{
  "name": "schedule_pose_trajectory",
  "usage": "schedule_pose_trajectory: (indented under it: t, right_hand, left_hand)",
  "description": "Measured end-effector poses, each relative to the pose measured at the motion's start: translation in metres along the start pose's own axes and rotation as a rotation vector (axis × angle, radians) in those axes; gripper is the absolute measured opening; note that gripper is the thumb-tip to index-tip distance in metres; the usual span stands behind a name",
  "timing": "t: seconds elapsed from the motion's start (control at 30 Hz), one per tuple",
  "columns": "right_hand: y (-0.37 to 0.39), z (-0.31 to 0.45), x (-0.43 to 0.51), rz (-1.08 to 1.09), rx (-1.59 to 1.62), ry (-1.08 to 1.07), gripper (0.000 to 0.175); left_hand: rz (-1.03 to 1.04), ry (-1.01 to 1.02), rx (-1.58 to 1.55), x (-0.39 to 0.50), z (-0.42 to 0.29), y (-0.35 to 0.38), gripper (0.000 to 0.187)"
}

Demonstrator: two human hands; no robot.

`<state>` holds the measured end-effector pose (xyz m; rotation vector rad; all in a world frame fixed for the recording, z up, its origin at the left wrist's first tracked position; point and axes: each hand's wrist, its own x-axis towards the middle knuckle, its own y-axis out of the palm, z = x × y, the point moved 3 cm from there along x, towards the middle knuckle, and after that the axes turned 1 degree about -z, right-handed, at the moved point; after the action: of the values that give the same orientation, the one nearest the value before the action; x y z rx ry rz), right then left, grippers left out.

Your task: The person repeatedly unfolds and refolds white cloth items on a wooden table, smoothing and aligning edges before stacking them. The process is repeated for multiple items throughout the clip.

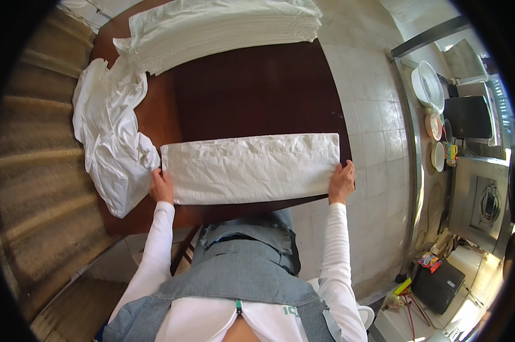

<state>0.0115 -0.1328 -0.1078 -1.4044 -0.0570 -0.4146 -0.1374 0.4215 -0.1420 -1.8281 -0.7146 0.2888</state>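
Note:
A white cloth (251, 171), folded into a long flat band, lies across the near part of the dark reddish-brown table (257, 94). At its left end my left hand (161, 187) grips the edge, thumb on top. My right hand (342, 181) holds the opposite end near the table's right edge. The undersides of both hands' grips are hidden. Close by my left hand, a crumpled heap of white cloth (112, 137) spreads along the table's left side. Toward the far side rests a tall stack of folded white cloths (227, 32), its layered edges facing me.
A brown ribbed curtain (39, 171) hangs along the left. Pale floor tiles (368, 141) run to the right of the table. Beyond them stand a white basin (427, 85), smaller bowls, a front-loading washing machine (482, 205) and a dark box-like object (439, 284) with a bright packet on it.

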Motion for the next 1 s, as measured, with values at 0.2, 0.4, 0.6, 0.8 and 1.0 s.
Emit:
schedule_pose_trajectory:
  t: [0.2, 0.4, 0.6, 0.8, 1.0]
  right_hand:
    - [-0.046, 0.213, -0.089, 0.426, 0.206, -0.898, 0.06]
    - [0.008, 0.13, -0.024, 0.451, 0.432, -0.494, 0.067]
    - [0.035, 0.02, 0.038, 0.174, -0.051, -0.497, 0.057]
    - [0.004, 0.04, -0.001, -0.178, -0.058, -0.093, 0.049]
    - [-0.015, -0.01, -0.029, 0.462, 0.187, 0.444, 0.054]
  left_hand:
    - [0.238, 0.953, -0.054, -0.05, -0.153, -0.007, 0.055]
    - [0.161, 0.573, 0.07, 0.008, -0.079, 0.007, 0.067]
    - [0.21, 0.456, 0.165, 0.022, -0.005, 0.016, 0.065]
    - [0.024, 0.32, 0.011, -0.005, -0.021, -0.004, 0.064]
    - [0.559, -0.606, -0.552, -0.039, 0.033, -0.022, 0.049]
